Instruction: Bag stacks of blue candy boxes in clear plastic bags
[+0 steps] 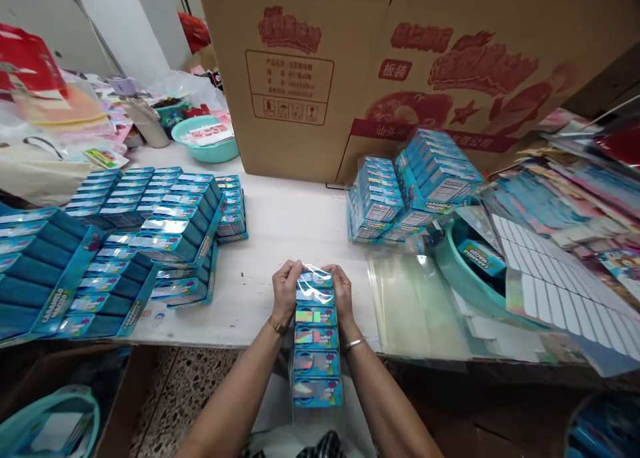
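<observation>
A row of several small blue candy boxes (316,363) lies in front of me, its near end reaching over the table edge toward my lap. Shiny clear plastic film (313,295) covers the far end of the row, and slack film seems to hang past the near end. My left hand (286,288) is closed on the far left corner of this film-covered pack. On the opposite corner, my right hand (343,293) grips it too, with bent fingers and the thumb near the top. Part of the fingers of both hands is hidden from view.
Filled blue display trays (175,225) crowd the left of the white table (295,211). Wrapped packs (377,198) are stacked at right, behind flat clear bags (417,305). A large carton (300,145) stands at the back. A teal basin (450,258) holds a blue box.
</observation>
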A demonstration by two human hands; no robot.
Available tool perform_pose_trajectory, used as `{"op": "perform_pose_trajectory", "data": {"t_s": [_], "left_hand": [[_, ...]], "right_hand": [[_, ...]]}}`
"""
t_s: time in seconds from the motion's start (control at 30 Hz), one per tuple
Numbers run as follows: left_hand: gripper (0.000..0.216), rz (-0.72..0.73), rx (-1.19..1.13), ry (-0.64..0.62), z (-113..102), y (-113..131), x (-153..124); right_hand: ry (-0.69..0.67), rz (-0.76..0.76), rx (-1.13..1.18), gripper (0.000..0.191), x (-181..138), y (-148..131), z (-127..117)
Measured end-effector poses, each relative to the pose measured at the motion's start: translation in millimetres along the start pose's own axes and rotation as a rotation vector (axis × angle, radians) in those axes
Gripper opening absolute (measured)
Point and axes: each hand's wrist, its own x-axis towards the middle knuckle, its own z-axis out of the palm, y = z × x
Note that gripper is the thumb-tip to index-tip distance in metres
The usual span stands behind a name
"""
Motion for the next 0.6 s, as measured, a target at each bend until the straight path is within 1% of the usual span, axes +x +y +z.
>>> {"op": "perform_pose_trajectory", "data": {"t_s": [0.1,0.17,0.2,0.27,0.33,0.37,0.4,0.47,0.5,0.53,0.6], "left_hand": [[0.036,-0.016,-0.009,-0.003,7,-2,19],[0.037,-0.048,0.013,-0.010,7,-4,28],[0.036,-0.053,0.040,-0.008,4,-4,30],[0.034,-0.021,0.113,0.035,-9,-2,23],[0.041,0.030,0.159,0.133,-33,3,2],[0.046,0.046,0.162,0.185,-47,4,-14],[0.051,0.030,0.148,0.225,-61,5,-33],[0.056,-0.041,0.110,0.217,-83,1,-71],[0.057,-0.084,0.094,0.174,-88,-2,-87],[0.058,-0.119,0.063,0.139,-88,-6,-100],[0.060,-0.184,0.000,0.072,-76,-13,-115]], "right_hand": [[-0.025,0.015,0.005,0.034,18,3,3],[-0.039,0.033,0.003,0.034,27,6,2],[-0.029,0.030,0.001,0.033,29,7,-2],[0.044,0.004,-0.001,0.039,24,4,-16],[0.142,0.003,0.005,0.049,4,-3,-37],[0.174,0.026,0.009,0.052,-11,-7,-49],[0.182,0.065,0.018,0.055,-29,-11,-59],[0.162,0.158,0.063,0.056,-67,-14,-71],[0.128,0.204,0.084,0.056,-84,-13,-71],[0.077,0.239,0.107,0.057,-98,-11,-66],[-0.023,0.252,0.137,0.059,-115,-6,-48]]}}
